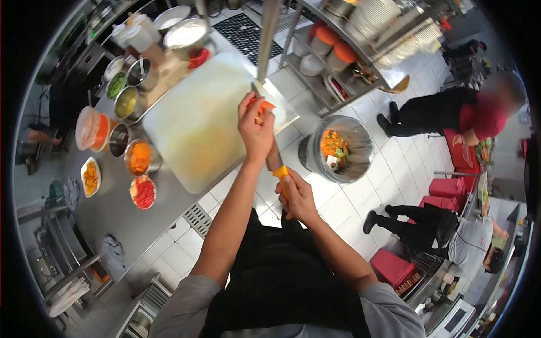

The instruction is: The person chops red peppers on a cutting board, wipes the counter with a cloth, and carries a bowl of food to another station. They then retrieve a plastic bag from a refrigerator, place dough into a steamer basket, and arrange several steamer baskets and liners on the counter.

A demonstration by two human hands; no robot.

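Observation:
My right hand (297, 197) grips the yellow handle of a knife (280, 173), its blade running up beneath my left hand. My left hand (256, 130) is closed around a red-orange vegetable piece (265, 107), whose exact kind I cannot make out. Both are at the right edge of a large pale cutting board (194, 118), with the blade tip showing just beyond my fingers. Part of the blade is hidden by the left hand. On the floor right of the board stands a lined bin (365, 155) holding orange and green scraps.
Left of the board are a bowl of red pieces (143, 192), a container of orange pieces (138, 157) and a white dish (90, 177). A metal shelf (321, 84) rises beyond the bin. Two people (437, 111) work at the right.

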